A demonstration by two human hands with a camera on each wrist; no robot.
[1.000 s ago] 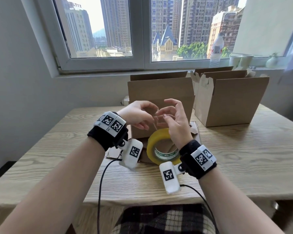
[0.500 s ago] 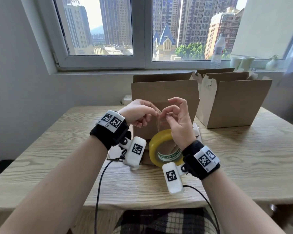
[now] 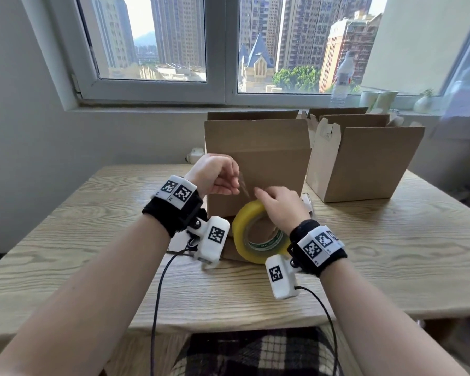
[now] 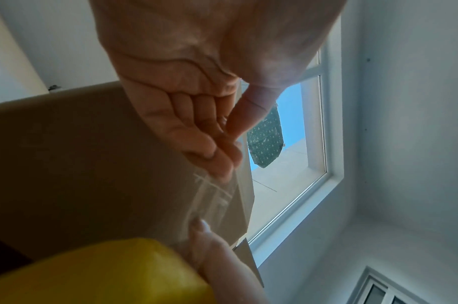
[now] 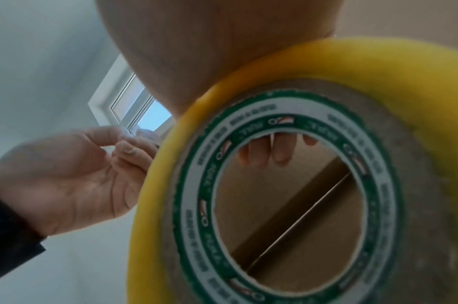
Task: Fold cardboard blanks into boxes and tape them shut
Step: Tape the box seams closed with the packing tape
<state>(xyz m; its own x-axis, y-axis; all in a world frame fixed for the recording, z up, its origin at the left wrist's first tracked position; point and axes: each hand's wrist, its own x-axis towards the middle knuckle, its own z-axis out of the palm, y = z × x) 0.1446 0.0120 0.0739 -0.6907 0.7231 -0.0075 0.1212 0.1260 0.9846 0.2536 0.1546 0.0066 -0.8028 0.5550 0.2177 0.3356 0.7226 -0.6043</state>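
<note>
A yellow tape roll (image 3: 251, 234) stands on edge on the table in front of an open cardboard box (image 3: 258, 158). My right hand (image 3: 280, 207) grips the top of the roll (image 5: 287, 185), fingers through its core. My left hand (image 3: 217, 177) pinches the free end of a clear tape strip (image 3: 244, 185) a little above and left of the roll. In the left wrist view the strip (image 4: 212, 197) runs from my pinching left hand (image 4: 227, 131) down to the roll (image 4: 100, 273). A flat cardboard piece (image 3: 234, 252) lies under the roll.
A second open cardboard box (image 3: 364, 158) stands at the back right of the wooden table (image 3: 391, 253). A clear bottle (image 3: 341, 80), pale cups (image 3: 377, 100) and a small vase (image 3: 422, 103) sit on the window sill. Cables (image 3: 158, 294) hang over the table's front edge.
My right hand has dropped from the strip onto the top of the roll. My left hand has drawn the tape end up and to the left.
</note>
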